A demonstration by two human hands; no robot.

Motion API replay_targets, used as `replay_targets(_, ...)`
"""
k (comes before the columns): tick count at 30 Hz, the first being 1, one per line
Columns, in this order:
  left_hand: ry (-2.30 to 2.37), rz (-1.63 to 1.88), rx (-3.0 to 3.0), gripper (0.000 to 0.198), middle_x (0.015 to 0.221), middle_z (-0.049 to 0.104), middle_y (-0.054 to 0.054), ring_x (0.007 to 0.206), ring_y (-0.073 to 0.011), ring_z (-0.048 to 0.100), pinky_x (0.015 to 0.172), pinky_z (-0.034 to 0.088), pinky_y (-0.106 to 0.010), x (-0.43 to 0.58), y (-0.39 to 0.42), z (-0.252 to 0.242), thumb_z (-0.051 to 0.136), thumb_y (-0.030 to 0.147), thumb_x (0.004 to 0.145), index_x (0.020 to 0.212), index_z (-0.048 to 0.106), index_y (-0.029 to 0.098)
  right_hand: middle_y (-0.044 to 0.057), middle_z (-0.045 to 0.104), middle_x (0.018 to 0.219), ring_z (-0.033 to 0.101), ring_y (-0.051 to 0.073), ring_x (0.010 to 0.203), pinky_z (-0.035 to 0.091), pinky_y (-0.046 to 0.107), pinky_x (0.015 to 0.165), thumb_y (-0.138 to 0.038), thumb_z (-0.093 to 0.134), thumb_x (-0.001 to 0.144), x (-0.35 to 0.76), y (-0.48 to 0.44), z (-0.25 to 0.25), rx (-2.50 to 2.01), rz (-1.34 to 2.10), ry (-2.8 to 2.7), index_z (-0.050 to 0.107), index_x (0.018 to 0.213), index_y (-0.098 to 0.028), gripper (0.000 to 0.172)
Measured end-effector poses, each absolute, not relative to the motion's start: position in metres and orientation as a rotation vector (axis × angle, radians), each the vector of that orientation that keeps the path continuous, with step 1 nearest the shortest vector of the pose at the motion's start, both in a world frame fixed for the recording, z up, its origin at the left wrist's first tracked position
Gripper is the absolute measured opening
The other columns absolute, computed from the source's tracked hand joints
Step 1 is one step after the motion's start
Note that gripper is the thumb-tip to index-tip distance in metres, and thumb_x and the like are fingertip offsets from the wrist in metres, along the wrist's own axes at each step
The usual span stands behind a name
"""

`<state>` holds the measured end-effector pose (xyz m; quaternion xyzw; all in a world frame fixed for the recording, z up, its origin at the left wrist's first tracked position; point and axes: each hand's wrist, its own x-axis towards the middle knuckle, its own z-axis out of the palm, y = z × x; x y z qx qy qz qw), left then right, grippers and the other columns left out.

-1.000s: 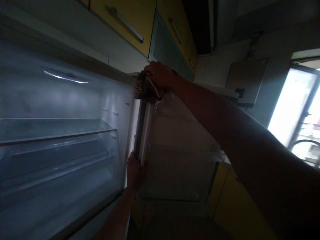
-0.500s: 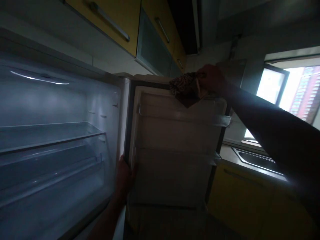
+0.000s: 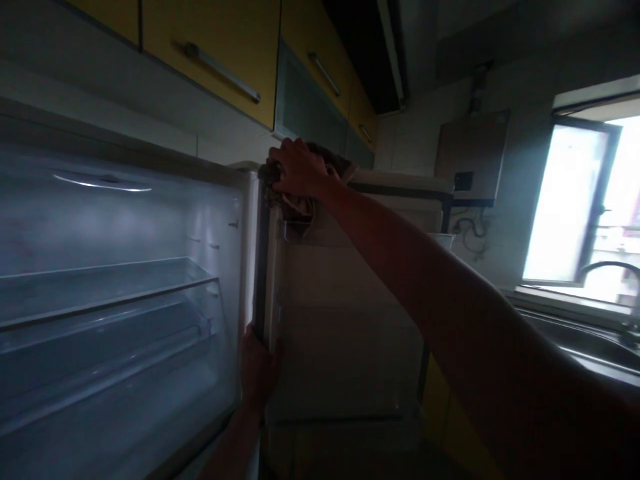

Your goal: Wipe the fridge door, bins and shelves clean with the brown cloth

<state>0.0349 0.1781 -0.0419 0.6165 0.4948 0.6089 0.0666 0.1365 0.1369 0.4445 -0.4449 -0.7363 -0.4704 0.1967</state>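
Note:
An open fridge [image 3: 115, 220] fills the left of the view, its glass shelves [image 3: 105, 283] bare. Its door [image 3: 350, 320] stands open toward me. My right hand [image 3: 297, 170] is closed on a patterned cloth [image 3: 300, 207] and presses it on the door's top corner at the hinge side. Lower down, my left hand [image 3: 257, 367] grips the door's inner edge, fingers wrapped round it.
Yellow wall cabinets [image 3: 220, 47] with bar handles hang right above the fridge. At the right, a counter with a sink and tap [image 3: 607, 270] runs under a bright window [image 3: 585, 207]. A box-shaped appliance [image 3: 473, 157] is mounted on the far wall.
My right hand slid the cloth along the door's top edge, out to the far corner and back to the hinge-side corner. My left hand kept its grip on the door edge.

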Motion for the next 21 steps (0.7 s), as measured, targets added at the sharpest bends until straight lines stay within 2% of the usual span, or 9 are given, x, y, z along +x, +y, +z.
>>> replay_targets(4, 1.489, 1.831, 1.865, 0.095, 0.157, 0.050, -0.032, 0.151, -0.0454, 0.053, 0.125, 0.047, -0.065, 0.032, 0.180, -0.041, 0.053, 0.068, 0.099, 0.164, 0.031, 0.002, 0.011, 0.057, 0.147, 0.049, 0.033, 0.137, 0.050, 0.044, 0.103, -0.037, 0.077, 0.093, 0.169, 0.134, 0.453, -1.140, -1.315, -2.148, 0.062, 0.144, -0.023, 0.055)
replay_targets(7, 1.482, 1.799, 1.856, 0.094, 0.155, 0.053, -0.030, 0.149, -0.0443, 0.054, 0.123, 0.050, -0.064, 0.031, 0.179, -0.041, 0.056, 0.068, 0.098, 0.164, 0.032, 0.005, 0.013, 0.058, 0.147, 0.052, 0.034, 0.139, 0.048, 0.048, 0.112, -0.038, 0.080, 0.089, 0.227, 0.125, 0.460, -1.188, -1.340, -2.085, 0.062, 0.149, -0.021, 0.064)
replay_targets(10, 1.490, 1.768, 1.848, 0.096, 0.156, 0.052, -0.032, 0.152, -0.0455, 0.051, 0.124, 0.050, -0.064, 0.033, 0.173, -0.037, 0.054, 0.067, 0.099, 0.165, 0.030, 0.002, 0.016, 0.063, 0.140, 0.058, 0.035, 0.132, 0.048, 0.050, 0.116, -0.038, 0.082, 0.086, 0.300, 0.109, 0.465, -1.279, -1.363, -2.030, 0.064, 0.146, -0.018, 0.067)
replay_targets(14, 1.545, 1.745, 1.801, 0.089, 0.159, 0.051, -0.030, 0.152, -0.0443, 0.052, 0.126, 0.048, -0.060, 0.039, 0.163, -0.028, 0.047, 0.063, 0.104, 0.166, 0.028, 0.003, 0.012, 0.069, 0.116, 0.064, 0.033, 0.113, 0.053, 0.053, 0.107, -0.042, 0.079, 0.085, 0.394, 0.076, 0.462, -1.459, -1.394, -1.844, 0.072, 0.129, -0.023, 0.048)
replay_targets(17, 1.607, 1.669, 1.773, 0.086, 0.160, 0.051, -0.030, 0.151, -0.0451, 0.053, 0.123, 0.050, -0.061, 0.043, 0.160, -0.024, 0.044, 0.062, 0.106, 0.168, 0.025, 0.005, 0.006, 0.066, 0.096, 0.067, 0.031, 0.100, 0.056, 0.052, 0.097, -0.043, 0.075, 0.087, 0.427, 0.059, 0.453, -1.632, -1.273, -1.710, 0.073, 0.118, -0.026, 0.035)
replay_targets(19, 1.646, 1.620, 1.761, 0.084, 0.162, 0.050, -0.029, 0.152, -0.0457, 0.052, 0.121, 0.052, -0.062, 0.044, 0.160, -0.024, 0.043, 0.061, 0.107, 0.168, 0.022, 0.007, 0.008, 0.068, 0.098, 0.066, 0.033, 0.101, 0.055, 0.052, 0.099, -0.037, 0.078, 0.084, 0.420, 0.060, 0.446, -1.647, -1.235, -1.675, 0.074, 0.118, -0.024, 0.037)
replay_targets(21, 1.675, 1.610, 1.757, 0.083, 0.163, 0.050, -0.028, 0.154, -0.0456, 0.050, 0.120, 0.052, -0.063, 0.046, 0.160, -0.025, 0.043, 0.061, 0.108, 0.169, 0.021, 0.010, 0.015, 0.071, 0.114, 0.064, 0.034, 0.111, 0.052, 0.051, 0.106, -0.033, 0.083, 0.083, 0.392, 0.072, 0.441, -1.587, -1.245, -1.699, 0.074, 0.124, -0.019, 0.045)
